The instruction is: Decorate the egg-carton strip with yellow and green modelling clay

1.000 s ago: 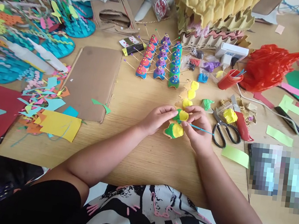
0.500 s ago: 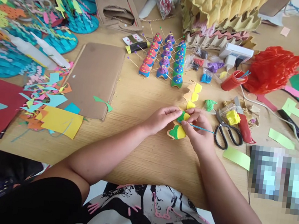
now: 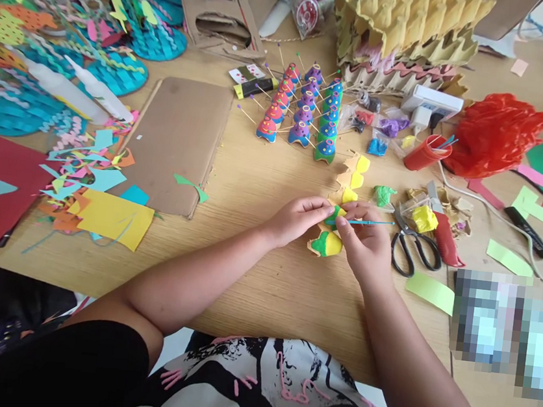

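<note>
A strip of egg carton cups, covered in green and yellow clay, is between my hands over the table. My left hand is closed on its left side, with fingertips at the green part. In my right hand a thin blue stick is pinched, its inner end beside the green clay and partly hidden by my fingers. Just beyond my hands lies more of the carton, with yellow-covered cups; whether it joins the held part is hidden. A lump of green clay sits to the right.
Black-handled scissors, yellow clay and a red cutter lie to the right. Finished carton caterpillars stand in rows beyond. Cardboard and paper scraps lie left; a red cup stands right.
The blue stick has swung from slanting down to the right to nearly level. My hands stay at the carton; the whole view has shifted slightly.
</note>
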Demonstrator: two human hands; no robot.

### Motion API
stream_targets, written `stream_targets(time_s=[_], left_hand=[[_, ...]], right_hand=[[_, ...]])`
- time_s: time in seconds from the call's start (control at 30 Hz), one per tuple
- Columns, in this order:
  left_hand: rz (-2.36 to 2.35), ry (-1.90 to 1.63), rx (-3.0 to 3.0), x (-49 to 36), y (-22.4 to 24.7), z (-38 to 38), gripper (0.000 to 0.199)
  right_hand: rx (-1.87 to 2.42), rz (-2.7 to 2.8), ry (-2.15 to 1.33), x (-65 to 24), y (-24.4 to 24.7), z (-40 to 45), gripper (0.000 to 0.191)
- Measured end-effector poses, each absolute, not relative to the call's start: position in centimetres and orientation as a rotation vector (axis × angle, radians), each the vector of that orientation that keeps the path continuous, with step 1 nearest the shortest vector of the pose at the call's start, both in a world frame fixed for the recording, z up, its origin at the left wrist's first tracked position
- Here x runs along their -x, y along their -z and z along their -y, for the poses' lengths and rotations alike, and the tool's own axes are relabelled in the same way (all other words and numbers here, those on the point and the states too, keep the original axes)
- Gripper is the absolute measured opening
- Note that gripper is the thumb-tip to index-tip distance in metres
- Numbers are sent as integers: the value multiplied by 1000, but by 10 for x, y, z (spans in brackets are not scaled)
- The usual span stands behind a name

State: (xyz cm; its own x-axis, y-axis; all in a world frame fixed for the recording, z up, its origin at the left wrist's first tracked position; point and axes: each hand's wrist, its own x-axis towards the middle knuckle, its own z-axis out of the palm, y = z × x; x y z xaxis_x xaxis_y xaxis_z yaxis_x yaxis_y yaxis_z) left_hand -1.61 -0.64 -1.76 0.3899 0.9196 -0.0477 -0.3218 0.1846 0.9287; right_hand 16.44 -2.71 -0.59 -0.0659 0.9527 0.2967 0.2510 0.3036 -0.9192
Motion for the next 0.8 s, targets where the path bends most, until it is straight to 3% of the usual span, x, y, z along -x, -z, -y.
stream_targets(time_s=[0.13,0.47,0.8], left_hand=[[-726,-996,-1040,17,16,7,45],[-730,-986,-1023,16,14,6,53],[-763,-976,-1084,17,9,5,57]], right_hand=[[1151,1545,-840,-165,4,28,22],[1196,1518,-832,-164,2,31,11],[1194,1661,-589,-164,-4,27,16]])
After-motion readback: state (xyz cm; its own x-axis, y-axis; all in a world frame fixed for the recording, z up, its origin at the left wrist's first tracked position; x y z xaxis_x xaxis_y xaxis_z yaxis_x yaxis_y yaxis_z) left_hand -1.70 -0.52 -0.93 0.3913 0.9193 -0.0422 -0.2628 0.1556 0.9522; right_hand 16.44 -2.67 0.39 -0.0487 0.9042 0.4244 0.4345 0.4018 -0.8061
